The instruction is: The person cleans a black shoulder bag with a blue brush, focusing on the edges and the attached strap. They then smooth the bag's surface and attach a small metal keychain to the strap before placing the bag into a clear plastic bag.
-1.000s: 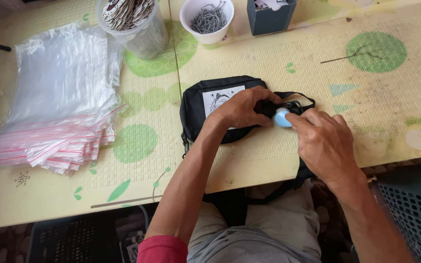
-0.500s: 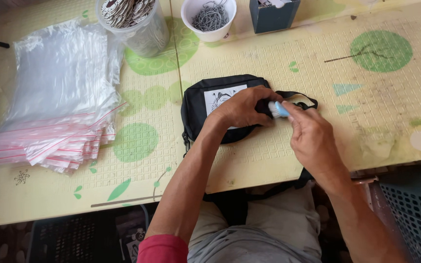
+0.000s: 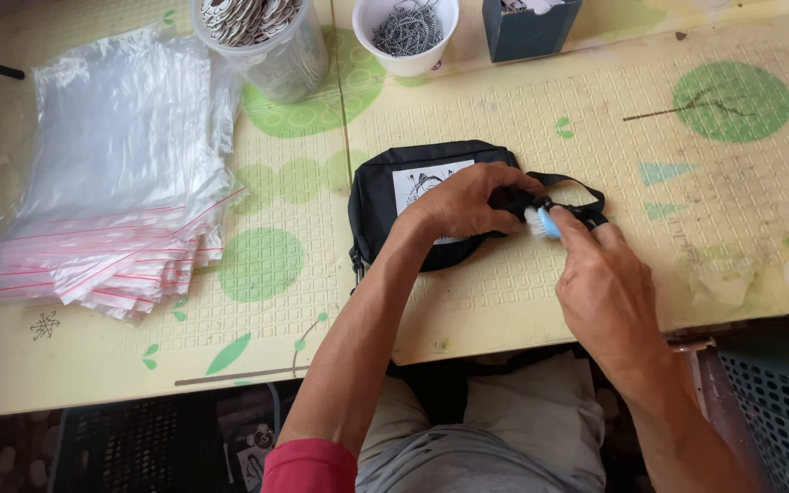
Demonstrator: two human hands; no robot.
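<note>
A small black pouch bag [image 3: 385, 196] with a white printed patch lies on the patterned table mat [image 3: 522, 119]. My left hand [image 3: 463, 201] presses on its right end and grips the black strap [image 3: 577, 187] where it joins the bag. My right hand [image 3: 600, 283] holds a small light-blue and white object [image 3: 545, 222] against that strap joint, fingers closed around it. What the blue object is cannot be made out.
A stack of clear zip bags with red strips [image 3: 107, 183] lies at the left. At the back stand a clear tub of metal rings [image 3: 262, 36], a white cup of small chains [image 3: 408, 32] and a dark blue box [image 3: 530, 26]. A blue crate [image 3: 783, 402] sits at the lower right.
My right hand has shifted up and left, bringing the blue object closer to the strap joint. The left hand stays on the bag's end.
</note>
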